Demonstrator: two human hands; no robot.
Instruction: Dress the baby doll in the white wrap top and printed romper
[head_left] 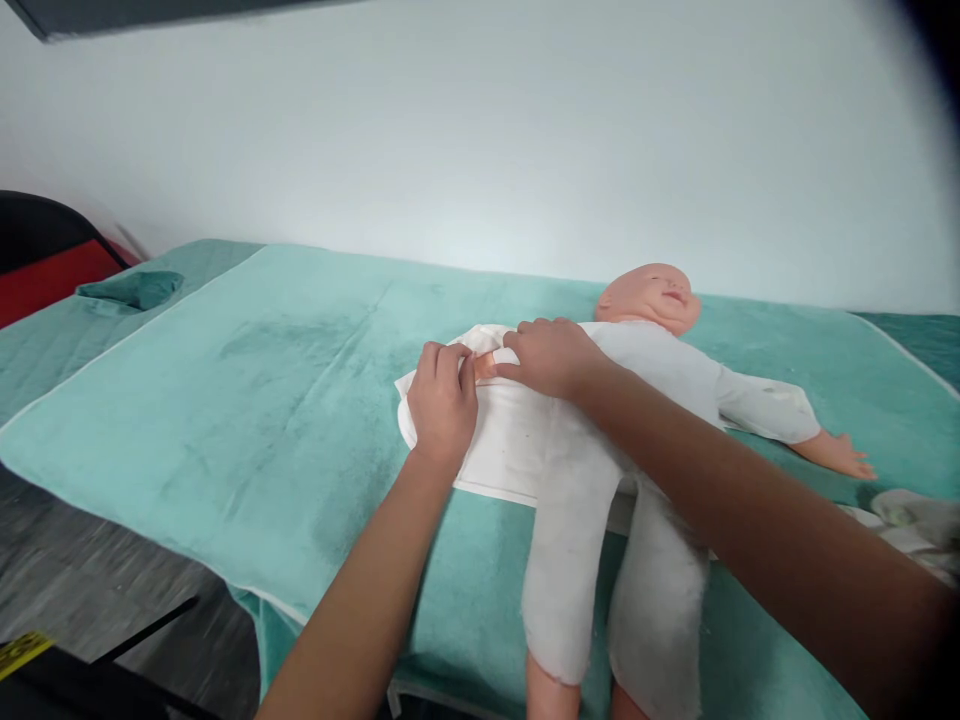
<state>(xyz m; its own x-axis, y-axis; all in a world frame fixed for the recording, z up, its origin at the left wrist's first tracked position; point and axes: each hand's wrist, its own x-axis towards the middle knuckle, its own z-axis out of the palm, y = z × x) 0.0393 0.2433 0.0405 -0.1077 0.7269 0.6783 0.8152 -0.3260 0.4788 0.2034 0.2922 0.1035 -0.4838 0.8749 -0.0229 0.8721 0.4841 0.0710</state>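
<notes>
A baby doll in a white bodysuit lies on its back on a teal towel, head toward the wall. A white cloth is spread under its torso. My left hand is curled over the edge of the white cloth at the doll's near arm, fingers closed on the fabric. My right hand reaches across the doll's chest and pinches the doll's small orange hand, which pokes out between my two hands. The doll's other arm is stretched out to the right.
The towel covers a table against a white wall. A folded teal cloth lies at the far left. A red and black chair stands beyond it. Crumpled pale fabric sits at the right edge. Grey floor shows at lower left.
</notes>
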